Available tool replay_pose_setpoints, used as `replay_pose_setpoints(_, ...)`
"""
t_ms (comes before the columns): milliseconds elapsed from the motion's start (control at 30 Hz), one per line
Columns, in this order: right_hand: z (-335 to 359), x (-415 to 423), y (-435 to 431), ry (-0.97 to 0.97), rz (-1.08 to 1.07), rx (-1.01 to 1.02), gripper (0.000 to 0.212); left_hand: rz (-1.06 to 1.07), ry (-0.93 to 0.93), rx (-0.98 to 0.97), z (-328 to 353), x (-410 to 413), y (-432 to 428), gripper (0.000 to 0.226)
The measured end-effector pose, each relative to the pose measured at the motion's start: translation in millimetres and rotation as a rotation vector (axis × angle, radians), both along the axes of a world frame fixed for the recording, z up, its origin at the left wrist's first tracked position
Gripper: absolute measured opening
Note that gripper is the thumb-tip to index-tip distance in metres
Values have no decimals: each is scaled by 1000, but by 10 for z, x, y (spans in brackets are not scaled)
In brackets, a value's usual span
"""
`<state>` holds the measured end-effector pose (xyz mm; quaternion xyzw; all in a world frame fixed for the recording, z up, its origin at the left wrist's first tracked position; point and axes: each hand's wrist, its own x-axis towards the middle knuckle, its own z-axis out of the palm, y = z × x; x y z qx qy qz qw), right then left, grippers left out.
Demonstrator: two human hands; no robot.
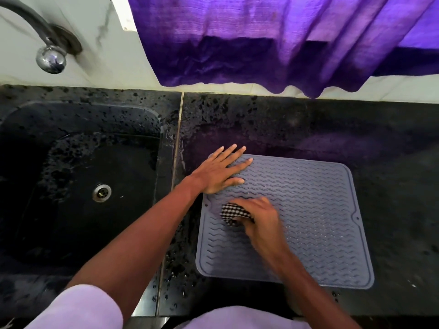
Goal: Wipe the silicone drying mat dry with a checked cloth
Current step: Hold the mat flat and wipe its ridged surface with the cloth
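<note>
- Silicone drying mat (308,210): grey, wavy ribs, lies flat on the black countertop (392,162), right of the sink (71,174).
- Mat's left edge runs near the pale seam (177,148) between the sink slab and the counter slab, not touching it.
- Mat's near edge sits close to the counter's front edge, with a narrow dark strip between them.
- Open counter beyond the mat's far edge, up to the white wall. More open counter to the right of the mat.
- Left hand (218,172): flat, fingers spread, palm pressing on the mat's far-left corner. Two fingertips reach past the far edge.
- Right hand (259,217): fingers curled over the bunched checked cloth (231,213), holding it against the mat's left part, just near of the left hand. The hand is blurred.
- Cloth: black-and-white check, mostly covered by the hand, sticking out on its left side.
- The mat's right half and near half are uncovered.
- Water drops (175,276) on the counter by the mat's near-left corner and along the seam.
- Sink: black and speckled, with a metal drain (102,192) in its floor.
- Tap (51,59): wall-mounted, far left, above the sink.
- Purple curtain (261,43) hangs over the wall behind the mat, its hem above the counter's back edge.
- Pale lilac sleeve (78,307) at bottom left.
</note>
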<state>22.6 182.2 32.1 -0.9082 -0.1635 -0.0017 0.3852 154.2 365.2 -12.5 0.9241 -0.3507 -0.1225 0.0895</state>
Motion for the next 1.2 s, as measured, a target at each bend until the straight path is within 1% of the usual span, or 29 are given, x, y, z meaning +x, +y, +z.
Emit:
replay_pose_setpoints(133, -42, -117, -400, 6, -34, -78, 34, 39, 56, -65, 32, -31, -30, 63)
replay_pose_setpoints(233, -93, -216, -674, 23, -34, -135, 32, 20, -26, -174, -18, -211, -125, 54)
replay_pose_setpoints(333, -103, -245, -825, 10, -40, -163, 35, 10, -125, -173, -107, -338, -168, 55)
replay_pose_setpoints(467, -165, -250, -662, -3, -71, -158, 33, 18, -145, -182, -125, -320, -158, 55)
replay_pose_setpoints(567, -201, -272, -485, 37, -142, -174, 55, 33, -151, -197, -144, -324, -166, 54)
replay_pose_setpoints(633, -181, -281, -367, 39, -156, -151, 59, 42, -146, -212, -150, -323, -169, 53)
replay_pose_setpoints(733, -173, -269, -52, 36, -107, -93, 63, 49, -127, -226, -145, -319, -165, 53)
replay_pose_setpoints(800, -152, -253, 258, 29, -49, -71, 55, 49, -120, -226, -145, -321, -169, 53)
replay_pose_setpoints(867, -111, -228, 526, 33, 15, -38, 40, 54, -107, -234, -141, -316, -172, 53)
replay_pose_setpoints(933, -71, -181, 632, 44, 74, -25, 38, 51, -111, -233, -133, -310, -169, 52)
replay_pose_setpoints(1067, 43, -140, 323, 63, 216, 2, 37, 37, -130, -215, -149, -306, -157, 52)
replay_pose_setpoints(1100, 63, -141, 190, 53, 203, -15, 41, 36, -130, -208, -154, -306, -155, 53)
replay_pose_setpoints(1200, 41, -136, -134, 11, 75, -83, 55, 38, -123, -196, -155, -314, -153, 54)
